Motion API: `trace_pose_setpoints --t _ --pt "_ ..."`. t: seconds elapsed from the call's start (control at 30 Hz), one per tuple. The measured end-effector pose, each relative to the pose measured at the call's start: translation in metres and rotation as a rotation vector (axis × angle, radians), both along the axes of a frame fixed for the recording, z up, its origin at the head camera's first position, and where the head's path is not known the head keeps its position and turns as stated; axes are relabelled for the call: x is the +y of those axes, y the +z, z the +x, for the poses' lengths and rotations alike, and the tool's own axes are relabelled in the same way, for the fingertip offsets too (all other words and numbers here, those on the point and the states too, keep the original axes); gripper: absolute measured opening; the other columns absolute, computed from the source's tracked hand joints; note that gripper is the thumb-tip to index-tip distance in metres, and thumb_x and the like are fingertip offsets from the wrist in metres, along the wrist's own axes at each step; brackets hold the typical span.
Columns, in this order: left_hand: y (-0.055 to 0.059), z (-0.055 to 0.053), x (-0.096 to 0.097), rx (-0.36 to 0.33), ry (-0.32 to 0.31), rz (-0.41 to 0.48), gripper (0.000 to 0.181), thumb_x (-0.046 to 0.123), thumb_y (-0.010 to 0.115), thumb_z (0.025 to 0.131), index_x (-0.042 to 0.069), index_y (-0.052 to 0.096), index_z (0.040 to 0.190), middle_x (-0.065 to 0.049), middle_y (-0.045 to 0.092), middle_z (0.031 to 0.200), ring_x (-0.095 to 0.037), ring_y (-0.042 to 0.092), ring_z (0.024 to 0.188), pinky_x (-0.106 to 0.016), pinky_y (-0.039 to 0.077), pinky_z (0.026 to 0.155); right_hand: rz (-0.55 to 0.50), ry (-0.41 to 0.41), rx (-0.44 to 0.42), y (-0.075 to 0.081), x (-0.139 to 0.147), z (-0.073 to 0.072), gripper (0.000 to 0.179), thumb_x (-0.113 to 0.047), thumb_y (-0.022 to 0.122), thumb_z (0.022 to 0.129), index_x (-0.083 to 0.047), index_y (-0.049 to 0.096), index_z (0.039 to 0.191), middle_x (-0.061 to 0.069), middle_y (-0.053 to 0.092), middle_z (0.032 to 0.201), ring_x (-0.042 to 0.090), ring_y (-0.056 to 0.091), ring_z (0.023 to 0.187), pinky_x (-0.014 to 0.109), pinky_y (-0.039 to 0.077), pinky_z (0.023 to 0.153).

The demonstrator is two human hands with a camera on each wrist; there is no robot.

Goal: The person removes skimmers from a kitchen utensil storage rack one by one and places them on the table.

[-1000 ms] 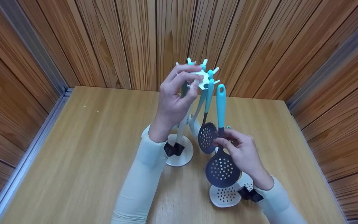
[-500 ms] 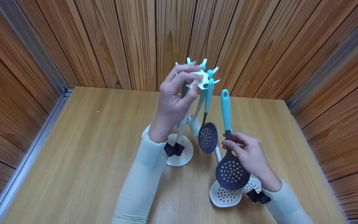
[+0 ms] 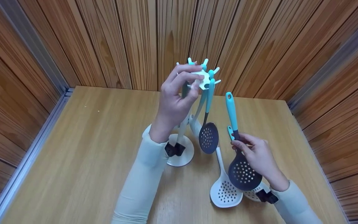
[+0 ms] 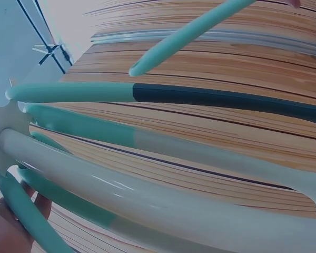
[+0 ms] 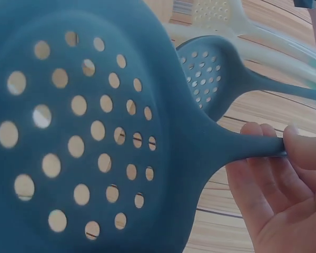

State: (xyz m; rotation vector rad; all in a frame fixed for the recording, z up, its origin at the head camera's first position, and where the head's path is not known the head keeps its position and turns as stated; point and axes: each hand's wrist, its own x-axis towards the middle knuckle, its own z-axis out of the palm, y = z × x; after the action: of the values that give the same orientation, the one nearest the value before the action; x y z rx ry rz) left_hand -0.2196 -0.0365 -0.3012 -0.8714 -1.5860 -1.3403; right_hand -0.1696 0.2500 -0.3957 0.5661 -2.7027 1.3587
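My right hand pinches a dark slotted skimmer by its neck, just below the turquoise handle; the thumb and fingers show on that neck in the right wrist view. My left hand grips the white hooked top of a utensil stand. From its hooks hang a second dark skimmer and pale utensils with turquoise handles, partly hidden behind the left hand and forearm. Close to the right hand, a white slotted turner lies on the table. Another white perforated utensil is mostly covered by the held skimmer.
The stand's round white base rests on the wooden table. Wood-plank walls rise at the back and both sides. Metal rails run along the table's side edges.
The right hand has moved right and slightly toward me, carrying the skimmer away from the stand. More of the white turner's handle now shows. The left hand has stayed on the stand top.
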Motion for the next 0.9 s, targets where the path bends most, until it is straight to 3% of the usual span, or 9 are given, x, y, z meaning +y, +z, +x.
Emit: trace_pose_setpoints --t 0.3,0.47,0.9 --pt "0.000 0.001 0.001 -0.006 -0.008 0.002 0.019 0.005 0.057 0.090 0.001 0.068 0.105 -0.017 0.063 0.118 -0.027 0.058 0.122 -0.038 0.052 0.097 0.109 -0.023 0.089 -0.010 0.017 -0.008 0.021 -0.002 0.062 0.097 -0.003 0.071 0.115 0.004 0.074 0.095 0.014 0.071 0.080 0.028 0.059 0.075" --pt "0.001 0.001 0.001 0.000 0.002 -0.003 0.019 0.006 0.057 0.090 0.002 0.068 0.104 -0.017 0.063 0.117 -0.030 0.059 0.119 -0.038 0.051 0.097 0.158 -0.036 0.120 -0.014 0.030 -0.013 0.021 0.000 0.059 0.098 0.003 0.069 0.116 0.010 0.074 0.095 0.020 0.072 0.081 0.036 0.060 0.073" --pt "0.001 0.000 0.001 -0.003 0.011 -0.007 0.019 0.004 0.057 0.090 0.002 0.068 0.106 -0.017 0.063 0.119 -0.028 0.058 0.120 -0.036 0.051 0.097 0.232 -0.083 0.054 -0.024 0.061 -0.024 0.026 0.001 0.056 0.099 0.008 0.064 0.123 0.018 0.072 0.099 0.030 0.072 0.086 0.049 0.055 0.081"
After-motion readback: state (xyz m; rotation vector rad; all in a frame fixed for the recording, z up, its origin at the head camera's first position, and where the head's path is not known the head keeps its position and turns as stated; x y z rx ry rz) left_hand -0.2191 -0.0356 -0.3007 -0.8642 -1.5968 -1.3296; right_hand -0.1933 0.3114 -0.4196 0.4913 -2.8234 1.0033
